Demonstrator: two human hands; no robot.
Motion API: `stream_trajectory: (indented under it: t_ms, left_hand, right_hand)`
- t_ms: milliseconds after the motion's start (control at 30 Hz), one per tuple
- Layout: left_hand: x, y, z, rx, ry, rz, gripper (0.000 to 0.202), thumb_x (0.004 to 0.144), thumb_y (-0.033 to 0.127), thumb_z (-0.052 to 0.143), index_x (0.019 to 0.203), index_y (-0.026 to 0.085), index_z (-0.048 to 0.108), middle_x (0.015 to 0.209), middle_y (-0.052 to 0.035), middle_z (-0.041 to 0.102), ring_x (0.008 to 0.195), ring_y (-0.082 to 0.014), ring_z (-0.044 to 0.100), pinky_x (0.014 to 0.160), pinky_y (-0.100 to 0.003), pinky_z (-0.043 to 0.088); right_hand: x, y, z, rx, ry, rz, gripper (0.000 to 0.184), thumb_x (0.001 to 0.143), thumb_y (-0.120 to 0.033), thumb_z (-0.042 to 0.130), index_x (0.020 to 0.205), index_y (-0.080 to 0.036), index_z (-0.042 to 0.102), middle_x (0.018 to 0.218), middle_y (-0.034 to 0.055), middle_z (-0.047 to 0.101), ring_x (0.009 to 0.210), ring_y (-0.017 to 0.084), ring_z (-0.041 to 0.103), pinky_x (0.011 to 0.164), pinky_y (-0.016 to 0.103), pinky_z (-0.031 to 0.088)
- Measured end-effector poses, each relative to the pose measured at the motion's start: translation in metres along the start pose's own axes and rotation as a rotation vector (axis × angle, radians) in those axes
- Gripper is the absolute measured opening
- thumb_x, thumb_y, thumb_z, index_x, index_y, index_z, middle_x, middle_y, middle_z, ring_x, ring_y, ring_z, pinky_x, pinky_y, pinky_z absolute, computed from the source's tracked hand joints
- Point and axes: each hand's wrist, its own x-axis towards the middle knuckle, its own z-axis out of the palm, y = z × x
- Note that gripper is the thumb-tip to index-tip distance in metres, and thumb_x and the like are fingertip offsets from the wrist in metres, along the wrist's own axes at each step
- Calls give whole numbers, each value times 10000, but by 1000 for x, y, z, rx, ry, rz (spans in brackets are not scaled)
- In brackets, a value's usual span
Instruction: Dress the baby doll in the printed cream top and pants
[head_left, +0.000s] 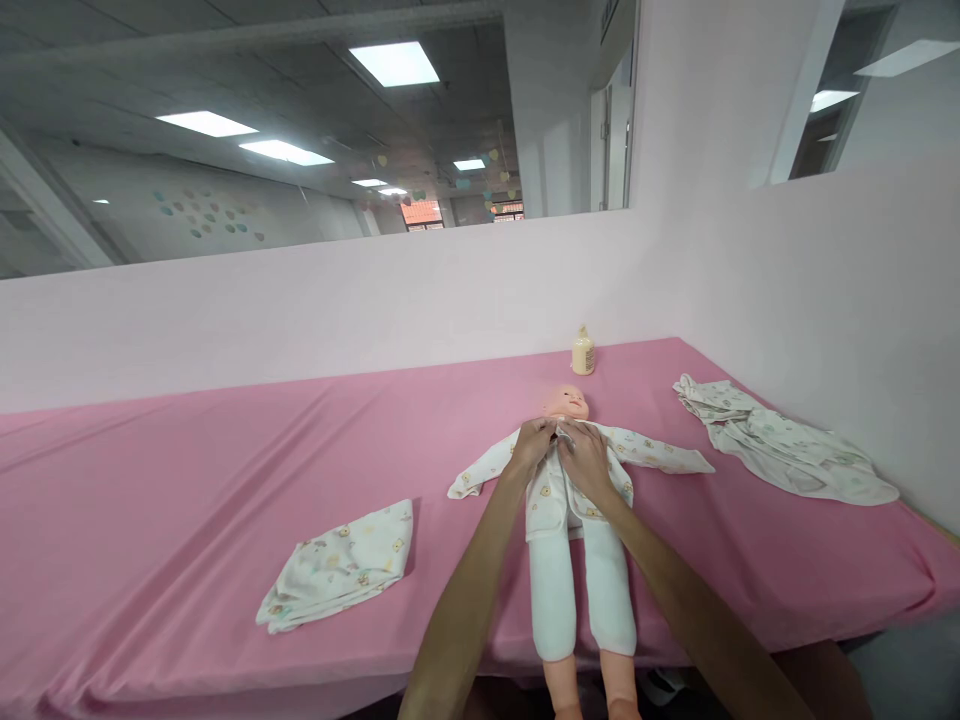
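Note:
A baby doll [568,402] lies on its back on the pink table [225,480], head toward the wall, legs hanging over the near edge. It wears a white printed jacket [652,455] with sleeves spread out and white leggings [553,590]. My left hand [531,447] and my right hand [583,458] meet at the jacket's neckline just below the doll's chin. Both hands have fingers closed, pinching the front edges of the jacket.
A folded printed cloth [341,565] lies on the table to the left. A crumpled printed garment [780,450] lies at the right by the wall. A small cream bottle [583,352] stands behind the doll's head against the pink wall.

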Motion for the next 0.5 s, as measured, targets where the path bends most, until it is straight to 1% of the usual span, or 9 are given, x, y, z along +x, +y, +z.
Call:
stream_trajectory:
  t_ms: [100,200,300,367,500]
  left_hand:
    - [-1,-1,2,49,-24,59,214,775,310,525,709,142,642,690,-18,630,648,-119,544,637,-243,427]
    - [-5,-2,4,214,-2,159,201,794,254,491,766,147,659,788,-44,668,740,-143,578,699,-259,442]
    - [-13,-2,4,388,64,211,208,805,203,469,867,158,662,877,-58,683,815,-160,598,771,-283,451]
    - [-21,-3,4,542,119,236,209,804,192,479,913,163,656,917,-64,675,875,-184,591,828,-316,442]
    - [-38,-7,5,837,218,319,244,827,250,534,1030,159,634,1058,-96,630,1051,-253,527,951,-388,385]
  right_hand:
    - [-2,2,1,-29,16,-2,357,845,-164,444,1124,-209,663,1200,68,652,1142,237,527,982,377,324]
    - [-4,5,1,-37,28,7,312,843,-173,448,1057,-200,674,1135,69,670,1093,234,548,964,368,334]
    - [-6,8,-1,-32,42,9,286,843,-176,445,1033,-198,658,1087,68,669,1057,231,546,940,353,340]
    - [-9,8,-3,-57,69,29,273,841,-181,450,1036,-188,640,1063,81,655,1037,241,534,916,355,346]
    - [-13,5,-10,-178,132,72,208,837,-188,463,966,-184,626,1010,96,604,974,260,498,861,371,352]
